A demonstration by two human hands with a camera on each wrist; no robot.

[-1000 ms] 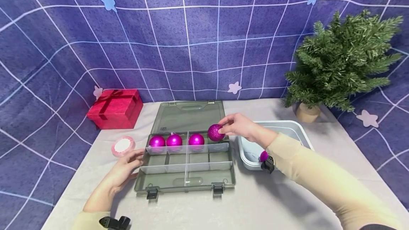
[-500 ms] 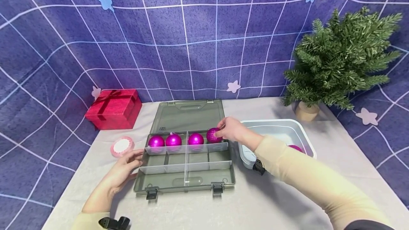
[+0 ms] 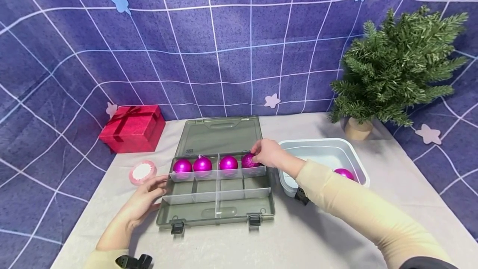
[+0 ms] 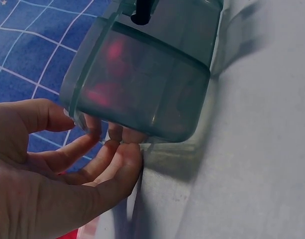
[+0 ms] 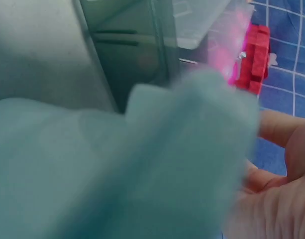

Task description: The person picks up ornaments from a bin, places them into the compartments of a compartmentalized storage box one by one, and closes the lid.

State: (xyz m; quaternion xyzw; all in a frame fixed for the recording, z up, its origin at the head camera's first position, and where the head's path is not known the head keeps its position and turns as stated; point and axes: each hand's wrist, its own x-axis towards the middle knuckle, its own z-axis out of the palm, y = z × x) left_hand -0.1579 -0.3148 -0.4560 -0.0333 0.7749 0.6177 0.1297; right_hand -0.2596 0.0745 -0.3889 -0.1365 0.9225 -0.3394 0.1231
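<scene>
A glittery magenta bauble sits low in the back right compartment of a grey-green divided box. My right hand pinches it from the right; in the right wrist view the fingertips are hidden behind a blurred pale rim. Three smooth magenta baubles occupy the same back row, two of them left of the central divider. At the box's left side rests my left hand, its fingers relaxed. In the left wrist view that hand touches the lower edge of the see-through wall.
The box's lid lies folded back. Right of the box, a pale tub holds another magenta bauble, partly behind the sleeve. A red gift box, a pink-edged roll and a small fir tree stand around.
My right hand has lowered the glittery bauble into the back right compartment, moving slightly left and down. The left hand stays at the box's side. More of the tub's bauble shows.
</scene>
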